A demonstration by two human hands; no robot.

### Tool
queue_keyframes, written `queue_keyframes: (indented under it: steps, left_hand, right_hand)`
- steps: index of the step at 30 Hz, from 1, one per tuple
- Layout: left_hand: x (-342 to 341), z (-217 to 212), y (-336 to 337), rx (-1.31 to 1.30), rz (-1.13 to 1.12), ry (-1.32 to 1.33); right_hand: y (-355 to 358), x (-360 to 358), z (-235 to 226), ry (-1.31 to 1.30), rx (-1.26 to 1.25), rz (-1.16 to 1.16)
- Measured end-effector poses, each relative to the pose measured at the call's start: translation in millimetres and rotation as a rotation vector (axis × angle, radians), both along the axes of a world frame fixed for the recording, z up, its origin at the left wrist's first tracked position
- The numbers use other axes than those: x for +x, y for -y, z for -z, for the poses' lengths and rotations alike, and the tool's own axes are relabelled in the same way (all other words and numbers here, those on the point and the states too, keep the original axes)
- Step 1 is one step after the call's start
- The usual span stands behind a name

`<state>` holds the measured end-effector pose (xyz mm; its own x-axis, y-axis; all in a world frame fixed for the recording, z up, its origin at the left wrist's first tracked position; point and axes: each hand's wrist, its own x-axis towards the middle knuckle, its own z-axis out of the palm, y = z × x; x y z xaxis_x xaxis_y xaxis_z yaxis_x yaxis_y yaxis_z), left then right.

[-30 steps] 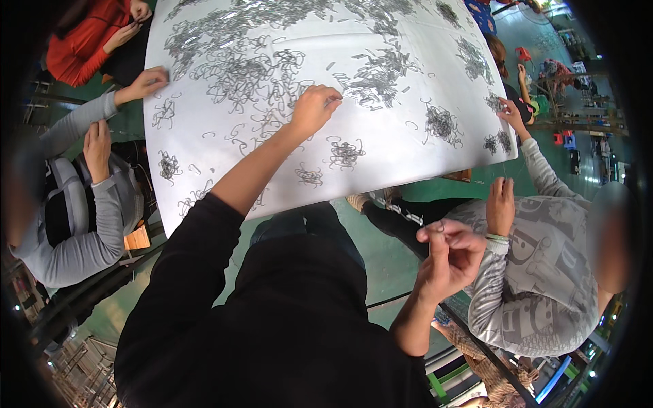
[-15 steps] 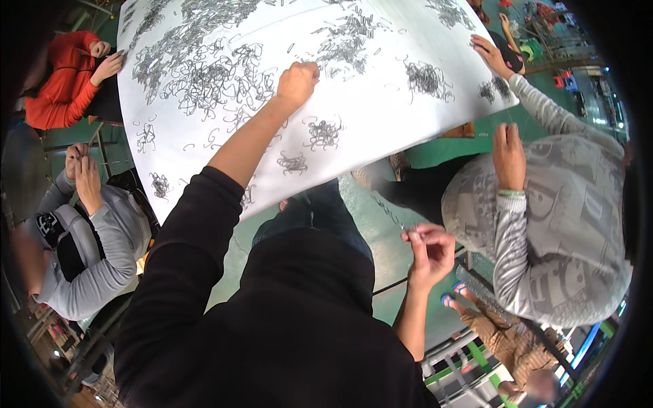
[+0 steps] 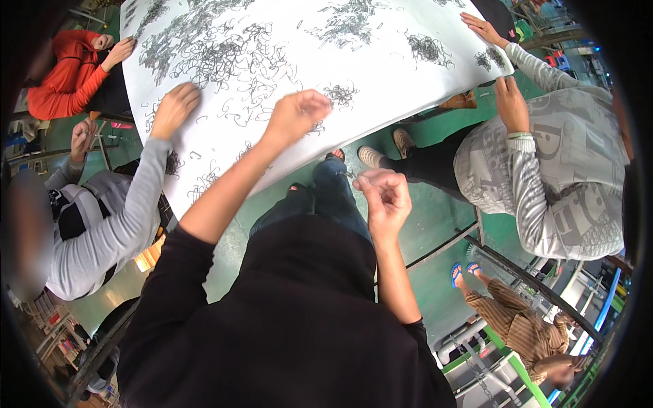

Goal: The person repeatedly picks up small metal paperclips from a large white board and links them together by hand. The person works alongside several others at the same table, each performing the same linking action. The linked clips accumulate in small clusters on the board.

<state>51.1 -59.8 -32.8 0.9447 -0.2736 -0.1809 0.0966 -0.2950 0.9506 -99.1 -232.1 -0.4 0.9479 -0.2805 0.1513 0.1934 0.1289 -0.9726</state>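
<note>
Overhead, left hand (image 3: 297,114) on white sheet (image 3: 381,75), right hand (image 3: 385,197) curled

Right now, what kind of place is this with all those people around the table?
Probably a workshop or small factory. Several people sit round a big white table strewn with small dark wire pieces, sorting them by hand, over a green painted floor.
</note>
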Motion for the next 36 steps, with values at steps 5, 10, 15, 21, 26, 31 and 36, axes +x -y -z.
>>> queue_keyframes:
  steps: [5, 10, 15, 21, 26, 31, 36]
  left_hand:
    - [-82, -55, -5, -0.331, -0.029, -0.190]
    - [-104, -71, -14, -0.299, -0.120, -0.088]
    - [-113, -69, -21, -0.244, -0.160, 0.000]
    - [-129, -57, -29, -0.188, -0.220, 0.309]
    - [-134, -43, -40, -0.079, -0.239, 0.412]
    - [-140, -31, -47, -0.083, -0.249, 0.346]
    - [-147, -29, -50, -0.075, -0.302, 0.319]
  right_hand:
    - [-23, 0, -2, 0.020, -0.068, -0.044]
    - [-36, -1, -10, 0.012, -0.129, -0.095]
    - [-48, -1, -7, 0.084, -0.230, -0.065]
    - [-55, -3, 11, 0.091, -0.377, -0.065]
    - [-41, 29, 22, -0.035, -0.419, -0.177]
    - [-99, 150, 59, 0.085, -0.799, -0.542]
    - [-196, 238, 80, 0.330, -1.163, -0.867]
